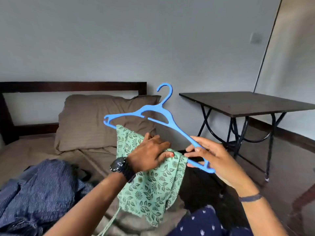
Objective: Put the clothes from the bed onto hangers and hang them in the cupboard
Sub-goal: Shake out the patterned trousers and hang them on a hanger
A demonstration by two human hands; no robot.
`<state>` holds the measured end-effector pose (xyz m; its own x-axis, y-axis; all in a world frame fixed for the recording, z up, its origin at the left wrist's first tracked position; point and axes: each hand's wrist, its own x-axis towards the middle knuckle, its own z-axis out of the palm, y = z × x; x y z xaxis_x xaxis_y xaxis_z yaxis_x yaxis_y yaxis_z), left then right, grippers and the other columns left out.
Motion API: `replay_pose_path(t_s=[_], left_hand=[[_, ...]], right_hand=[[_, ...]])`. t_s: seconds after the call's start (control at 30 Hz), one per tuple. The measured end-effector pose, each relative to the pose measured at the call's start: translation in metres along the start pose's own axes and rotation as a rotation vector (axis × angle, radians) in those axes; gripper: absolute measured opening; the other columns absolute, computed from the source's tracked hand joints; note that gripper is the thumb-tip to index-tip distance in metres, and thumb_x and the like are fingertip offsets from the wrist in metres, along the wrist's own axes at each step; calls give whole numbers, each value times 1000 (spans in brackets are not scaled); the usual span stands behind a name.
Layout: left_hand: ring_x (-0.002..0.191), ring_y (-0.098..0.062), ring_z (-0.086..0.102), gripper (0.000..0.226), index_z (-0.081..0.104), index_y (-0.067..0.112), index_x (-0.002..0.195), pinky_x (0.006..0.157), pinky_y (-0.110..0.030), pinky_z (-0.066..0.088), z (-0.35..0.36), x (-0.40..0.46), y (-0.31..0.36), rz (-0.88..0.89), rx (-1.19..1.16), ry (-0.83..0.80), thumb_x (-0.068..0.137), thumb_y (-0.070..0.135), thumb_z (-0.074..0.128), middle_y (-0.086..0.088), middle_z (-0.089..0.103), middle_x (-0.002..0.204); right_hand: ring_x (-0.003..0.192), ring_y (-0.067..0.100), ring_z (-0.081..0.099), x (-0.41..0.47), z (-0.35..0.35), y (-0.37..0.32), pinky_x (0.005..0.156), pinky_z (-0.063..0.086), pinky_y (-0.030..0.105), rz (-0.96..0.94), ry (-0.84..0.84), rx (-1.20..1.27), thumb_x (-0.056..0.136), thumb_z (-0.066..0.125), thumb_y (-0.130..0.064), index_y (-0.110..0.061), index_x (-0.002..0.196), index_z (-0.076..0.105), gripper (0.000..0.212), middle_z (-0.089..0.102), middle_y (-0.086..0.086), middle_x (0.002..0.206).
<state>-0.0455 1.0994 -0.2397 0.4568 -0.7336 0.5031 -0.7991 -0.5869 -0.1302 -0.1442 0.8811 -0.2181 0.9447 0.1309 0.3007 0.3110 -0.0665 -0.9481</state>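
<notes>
A blue plastic hanger (pixel 158 114) is held tilted in the air over the bed (pixel 30 150), its hook pointing up. My right hand (pixel 211 155) grips its lower right end. A green leaf-print garment (pixel 150 188) is draped over the hanger's bottom bar and hangs down. My left hand (pixel 151 154), with a black watch on the wrist, lies on top of the green cloth and pinches it near the bar. A blue striped garment (pixel 37 189) lies crumpled on the bed at the left. Dark cloth (pixel 201 189) hangs below my right hand.
A brown pillow (pixel 95 120) leans on the dark wooden headboard (pixel 73 86). A dark table (pixel 247 103) with curved metal legs stands right of the bed against the grey wall. Wooden floor shows at the right.
</notes>
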Motion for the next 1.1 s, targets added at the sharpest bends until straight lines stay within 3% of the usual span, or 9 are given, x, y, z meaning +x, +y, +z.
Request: replay_pose_path(t_s=[0.07, 0.13, 0.27, 0.47, 0.6, 0.67, 0.8, 1.0, 1.1], left_hand=[[94, -18, 51, 58, 58, 19, 97, 85, -42, 30, 2, 34, 5, 11, -8, 9, 95, 58, 15, 1, 63, 91], [82, -16, 50, 52, 54, 25, 82, 80, -39, 27, 11, 74, 11, -1, -10, 6, 94, 55, 13, 4, 57, 75], [71, -20, 53, 51, 55, 20, 70, 72, -32, 18, 56, 153, 39, -27, -25, 90, 91, 47, 17, 1, 57, 66], [106, -23, 42, 28, 48, 16, 114, 94, -38, 30, 172, 227, 109, -264, -309, 369, 96, 32, 33, -11, 47, 117], [122, -26, 35, 31, 43, 19, 118, 105, -37, 24, 235, 270, 142, -414, -488, 387, 99, 41, 29, -16, 41, 128], [129, -21, 30, 34, 41, 18, 122, 110, -33, 23, 247, 294, 151, -405, -617, 337, 99, 41, 29, -12, 34, 133], [133, -20, 28, 36, 45, 11, 128, 112, -30, 23, 226, 346, 165, -274, -734, 220, 98, 29, 37, -4, 30, 137], [137, -23, 25, 33, 45, 20, 127, 110, -54, 28, 128, 450, 198, -192, -817, 168, 96, 29, 36, -1, 36, 137], [138, -22, 23, 37, 48, 12, 127, 112, -51, 24, 62, 499, 233, -167, -911, 169, 96, 28, 35, -5, 38, 138]], right_hand=[[104, 21, 67, 3, -20, -1, 78, 58, 43, 1, 18, 37, 98, 43, -7, -17, 122, 57, 30, 65, 10, 107], [102, 19, 67, 9, -40, 2, 72, 60, 40, -35, 123, 15, 98, 44, -10, -20, 121, 58, 29, 65, 11, 106], [75, 24, 71, 20, -93, 18, 56, 59, 38, -131, 387, -34, 98, 45, -9, -9, 122, 58, 27, 67, 12, 94], [61, 22, 67, 31, -190, 67, 54, 58, 34, -103, 587, -118, 99, 45, -10, -11, 120, 60, 26, 68, 9, 92], [55, 24, 66, 39, -251, 100, 61, 59, 39, -66, 700, -184, 99, 45, -11, -6, 123, 60, 28, 71, 4, 89], [53, 21, 66, 47, -276, 99, 64, 58, 32, -63, 747, -249, 100, 45, -10, -11, 121, 61, 27, 71, -1, 88], [52, 15, 66, 57, -318, 64, 62, 55, 21, -14, 829, -294, 98, 45, -10, -18, 120, 59, 27, 71, -10, 91], [55, 18, 67, 62, -384, -73, 68, 59, 33, 55, 858, -313, 94, 49, -20, -24, 121, 58, 29, 72, -9, 93], [54, 16, 66, 55, -408, -158, 65, 58, 30, 53, 931, -333, 95, 49, -13, -26, 118, 59, 28, 72, -8, 94]])
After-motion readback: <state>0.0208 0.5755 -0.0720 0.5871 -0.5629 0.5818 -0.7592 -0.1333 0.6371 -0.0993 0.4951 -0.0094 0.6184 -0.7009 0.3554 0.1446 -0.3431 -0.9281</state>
